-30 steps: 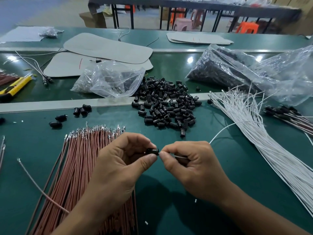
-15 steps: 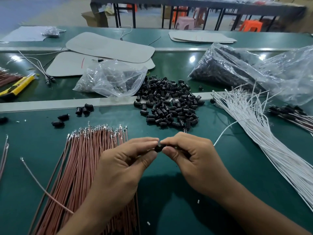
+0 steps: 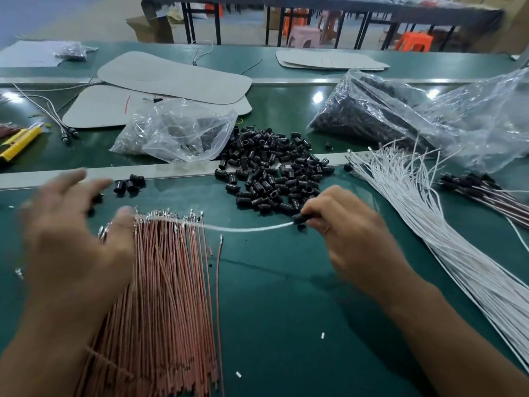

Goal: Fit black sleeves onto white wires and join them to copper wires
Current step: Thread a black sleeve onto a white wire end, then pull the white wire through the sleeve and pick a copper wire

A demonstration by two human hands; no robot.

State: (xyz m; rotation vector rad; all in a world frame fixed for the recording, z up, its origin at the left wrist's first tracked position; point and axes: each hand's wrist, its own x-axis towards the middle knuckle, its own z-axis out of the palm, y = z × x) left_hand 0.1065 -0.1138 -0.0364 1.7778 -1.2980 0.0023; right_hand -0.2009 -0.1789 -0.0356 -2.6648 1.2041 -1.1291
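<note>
A big pile of black sleeves (image 3: 272, 173) lies on the green table (image 3: 286, 310), too many to count. Two hands are in view, and they are well apart.

The right hand (image 3: 343, 233) is just in front of the pile. Its thumb and fingers pinch one black sleeve (image 3: 300, 218). One white wire (image 3: 249, 228) comes out of that sleeve and runs left, over the tips of the copper wires (image 3: 166, 282).

The left hand (image 3: 71, 239) is far to the left of the pile and nearer the person. It is blurry. Its fingers are spread out above the copper wires. I cannot tell if its thumb touches the end of the white wire.

The copper wires lie in one thick bunch, left of the pile and in front of it, too many to count. One single copper wire (image 3: 219, 282) lies just beside the bunch, on its right.

Three loose sleeves (image 3: 128, 183) sit together left of the pile. One bunch of white wires (image 3: 415, 224) fans out right of the pile. One clear bag (image 3: 177, 130) sits just behind the pile to the left. One big bag (image 3: 372, 116) of dark pieces sits behind it to the right. One yellow tool (image 3: 20, 141) lies far left of the pile.
</note>
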